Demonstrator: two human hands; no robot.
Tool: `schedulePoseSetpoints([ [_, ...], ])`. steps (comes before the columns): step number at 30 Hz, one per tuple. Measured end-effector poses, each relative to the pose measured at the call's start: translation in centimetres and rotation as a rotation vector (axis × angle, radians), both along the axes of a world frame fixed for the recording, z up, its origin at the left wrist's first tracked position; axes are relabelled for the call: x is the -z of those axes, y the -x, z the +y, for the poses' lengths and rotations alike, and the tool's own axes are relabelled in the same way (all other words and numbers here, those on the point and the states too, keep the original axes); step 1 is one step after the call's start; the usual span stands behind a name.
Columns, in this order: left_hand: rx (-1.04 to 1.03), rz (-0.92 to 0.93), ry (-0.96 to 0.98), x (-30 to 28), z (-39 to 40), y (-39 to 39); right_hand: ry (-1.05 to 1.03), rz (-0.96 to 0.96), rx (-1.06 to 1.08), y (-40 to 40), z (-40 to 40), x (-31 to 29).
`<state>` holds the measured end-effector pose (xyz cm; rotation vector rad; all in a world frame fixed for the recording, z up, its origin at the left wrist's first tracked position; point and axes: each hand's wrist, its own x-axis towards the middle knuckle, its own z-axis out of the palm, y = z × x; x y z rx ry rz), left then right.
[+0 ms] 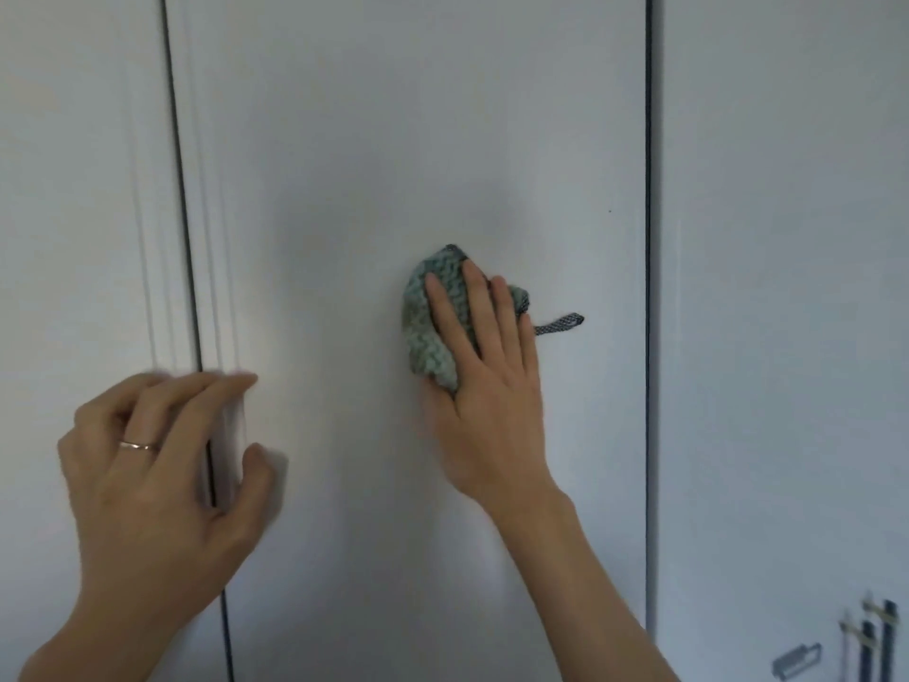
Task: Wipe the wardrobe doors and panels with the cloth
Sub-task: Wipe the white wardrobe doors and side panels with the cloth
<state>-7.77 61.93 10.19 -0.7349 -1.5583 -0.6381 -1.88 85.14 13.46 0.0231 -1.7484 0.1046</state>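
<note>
Fingers (445,307) of the right hand (484,386): straight, spread flat, pressing the cloth (430,332) against the middle wardrobe door (393,140). Cloth: green knitted pad, bunched under the palm, touching the door about mid-panel; a dark hanging loop (563,323) trails out to the right. Left hand (157,465): blurred, fingers and thumb curled round the door's left edge (231,435), beside the dark gap, apparently steadying it; a ring (140,446) on one finger. Neighbouring panels: left door (74,189) and right panel (787,238), both apart from the cloth. Step in hand, by judgement: wiping the middle door's face. Next move calls for steady flat pressure and overlapping strokes toward the edges, then the adjoining panels. Containers: none in view. Lower right corner: small metal fittings (846,642), too small to identify.
</note>
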Motion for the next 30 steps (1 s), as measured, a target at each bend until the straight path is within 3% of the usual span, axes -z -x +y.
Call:
schedulePoseSetpoints([
  [7, -0.018, 0.109, -0.017, -0.1, 0.1, 0.7, 0.42, 0.052, -0.041, -2.3, 7.1, -5.9],
  [11, -0.016, 0.093, -0.021, 0.2, -0.2, 0.7, 0.408, 0.067, -0.061, -1.6, 4.9, -5.5],
  [15, -0.012, 0.1, -0.034, 0.2, 0.0, 0.7, 0.137, 0.073, -0.009, -0.2, 0.9, -0.1],
  [20, -0.013, 0.083, -0.058, 0.2, 0.5, 0.5, -0.096, -0.096, -0.01, -0.4, -2.1, 8.0],
  [22, -0.012, 0.074, -0.061, 0.2, 0.5, 0.4, -0.062, -0.065, -0.023, -0.7, 0.0, 7.6],
  [27, -0.032, 0.074, -0.068, 0.4, 0.8, 0.1, 0.279, 0.085, -0.015, -1.5, 6.4, 1.2],
  [30, -0.04, 0.065, -0.071, 0.6, 1.0, -0.1, 0.343, 0.104, -0.07, -2.0, 7.6, -0.8],
])
